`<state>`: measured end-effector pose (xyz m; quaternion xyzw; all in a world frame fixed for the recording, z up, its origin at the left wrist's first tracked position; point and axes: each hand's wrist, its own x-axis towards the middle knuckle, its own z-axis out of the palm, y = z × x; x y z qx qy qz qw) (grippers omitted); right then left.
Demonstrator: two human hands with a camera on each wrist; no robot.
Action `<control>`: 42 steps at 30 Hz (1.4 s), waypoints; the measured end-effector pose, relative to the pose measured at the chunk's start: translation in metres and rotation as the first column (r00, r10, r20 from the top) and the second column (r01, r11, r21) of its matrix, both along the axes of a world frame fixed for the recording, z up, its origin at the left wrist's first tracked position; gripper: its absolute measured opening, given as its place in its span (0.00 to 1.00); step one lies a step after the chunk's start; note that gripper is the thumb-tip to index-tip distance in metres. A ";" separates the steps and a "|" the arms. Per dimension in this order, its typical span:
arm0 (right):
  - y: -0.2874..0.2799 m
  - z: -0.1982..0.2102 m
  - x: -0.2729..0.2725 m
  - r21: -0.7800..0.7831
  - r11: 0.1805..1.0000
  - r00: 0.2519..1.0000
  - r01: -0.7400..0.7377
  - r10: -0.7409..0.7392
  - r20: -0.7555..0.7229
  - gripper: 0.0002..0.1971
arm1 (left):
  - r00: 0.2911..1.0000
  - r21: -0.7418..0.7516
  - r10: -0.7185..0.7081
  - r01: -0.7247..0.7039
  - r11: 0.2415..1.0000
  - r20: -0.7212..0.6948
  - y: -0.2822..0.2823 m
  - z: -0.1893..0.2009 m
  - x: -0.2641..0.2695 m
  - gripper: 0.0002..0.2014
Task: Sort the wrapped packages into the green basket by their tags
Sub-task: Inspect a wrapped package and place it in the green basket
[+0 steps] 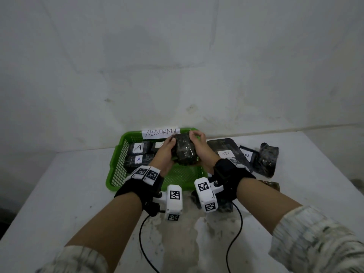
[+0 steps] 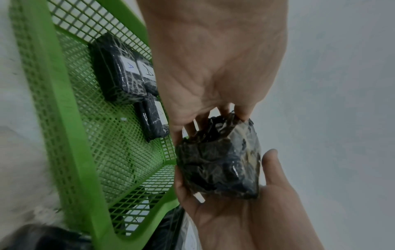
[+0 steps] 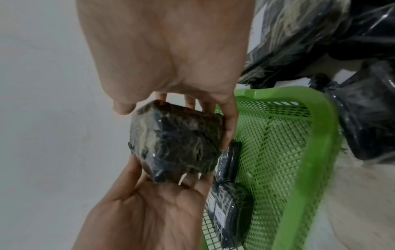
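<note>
A dark, lumpy wrapped package hangs above the green basket, with no tag visible on it. My left hand grips its left side and my right hand grips its right side and top. In the left wrist view the fingers curl onto the package. In the right wrist view the package sits between both palms. Flat packages tagged A lie in the basket's far left part.
A paper label reading ABNORMAL is fixed to the basket's far rim. Right of the basket lie flat packages tagged B and crumpled dark packages. More dark packages crowd the basket's right edge. A wall stands close behind the white table.
</note>
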<state>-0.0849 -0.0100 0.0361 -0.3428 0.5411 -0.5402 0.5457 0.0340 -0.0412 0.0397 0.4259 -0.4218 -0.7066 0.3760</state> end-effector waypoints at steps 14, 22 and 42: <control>0.021 -0.003 0.044 -0.009 1.000 0.997 0.008 -0.009 -0.081 0.21 | 0.996 -0.097 -0.012 0.020 0.995 0.084 0.011 -0.010 0.038 0.18; 0.026 -0.007 0.028 0.003 1.000 1.000 0.011 -0.011 0.013 0.18 | 0.994 -0.096 -0.073 0.081 0.992 0.087 0.015 -0.009 0.027 0.19; 0.045 -0.003 0.014 0.004 0.974 0.972 -0.227 0.226 0.061 0.32 | 0.992 -0.110 -0.122 0.126 0.986 0.044 0.030 -0.003 0.039 0.12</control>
